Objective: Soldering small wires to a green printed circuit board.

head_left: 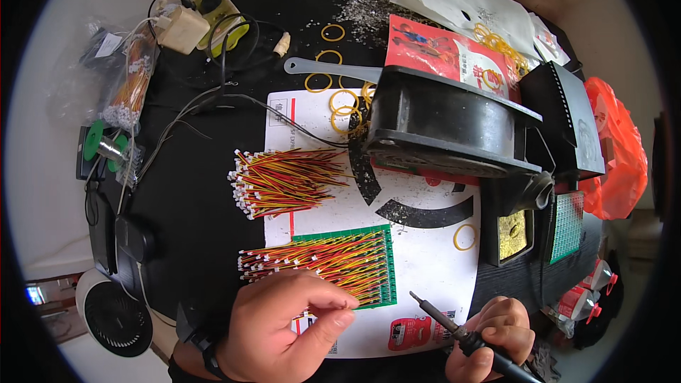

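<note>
Left hand (287, 323), fingers pressed together, pinches a wire at the near edge of the green board (383, 269), which lies on white paper (425, 255) on the black counter (191, 198). Right hand (496, 337), closed in a fist, grips the soldering iron (443, 323), tip raised just right of the board. A loose wire bundle (284, 181) lies beyond; a black fan (447, 128) stands behind.

Loose wire bundle (284, 183) lies behind the circuit board (355, 266) (both seemingly on paper (425, 255)).
</note>
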`<state>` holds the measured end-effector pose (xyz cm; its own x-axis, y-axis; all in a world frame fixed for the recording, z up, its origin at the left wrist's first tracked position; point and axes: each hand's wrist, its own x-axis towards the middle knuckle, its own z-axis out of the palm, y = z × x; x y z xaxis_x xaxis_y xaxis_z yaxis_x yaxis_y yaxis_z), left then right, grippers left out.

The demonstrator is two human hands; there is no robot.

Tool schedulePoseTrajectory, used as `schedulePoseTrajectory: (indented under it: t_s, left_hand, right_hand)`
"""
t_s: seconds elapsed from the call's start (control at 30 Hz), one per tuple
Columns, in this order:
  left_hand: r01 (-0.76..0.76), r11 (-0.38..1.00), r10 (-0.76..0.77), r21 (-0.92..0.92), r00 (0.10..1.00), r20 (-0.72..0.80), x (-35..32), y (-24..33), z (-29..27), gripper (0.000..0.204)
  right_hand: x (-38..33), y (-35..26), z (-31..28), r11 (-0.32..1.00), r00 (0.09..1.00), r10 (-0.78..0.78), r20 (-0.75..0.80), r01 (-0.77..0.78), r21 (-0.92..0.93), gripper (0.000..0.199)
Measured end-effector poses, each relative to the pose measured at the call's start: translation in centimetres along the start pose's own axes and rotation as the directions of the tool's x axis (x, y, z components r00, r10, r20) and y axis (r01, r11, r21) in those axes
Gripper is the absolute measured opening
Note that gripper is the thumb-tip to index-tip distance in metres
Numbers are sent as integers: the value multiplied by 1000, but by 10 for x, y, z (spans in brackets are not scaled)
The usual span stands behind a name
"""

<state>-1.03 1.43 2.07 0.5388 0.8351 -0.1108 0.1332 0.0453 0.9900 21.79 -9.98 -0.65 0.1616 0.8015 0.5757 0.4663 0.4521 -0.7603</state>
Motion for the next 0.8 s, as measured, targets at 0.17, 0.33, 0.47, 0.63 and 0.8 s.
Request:
schedulePoseTrajectory:
  t_s: [0.17, 0.33, 0.47, 0.63, 0.8]
  left_hand:
    - [42, 999, -41, -19, 999, 29, 7, -3, 6, 11]
    - [-151, 964, 158, 219, 987, -11, 11, 1, 12, 14]
    - [-259, 872, 282, 415, 959, 4, 3, -6, 20, 25]
    - [-407, 707, 421, 578, 899, 119, 5, -17, 27, 28]
    - [-438, 612, 393, 659, 891, 227, 8, -26, 29, 22]
  right_hand:
    - [8, -2, 11, 997, 988, -69, -140, 65, -34, 20]
    - [9, -3, 13, 999, 990, -29, -139, 23, -46, 19]
    - [9, -3, 16, 999, 987, -13, -162, 4, -54, 20]
    - [11, -4, 18, 997, 989, 8, -148, -20, -76, 20]
    - [11, -3, 16, 996, 993, 34, -114, -43, -78, 20]
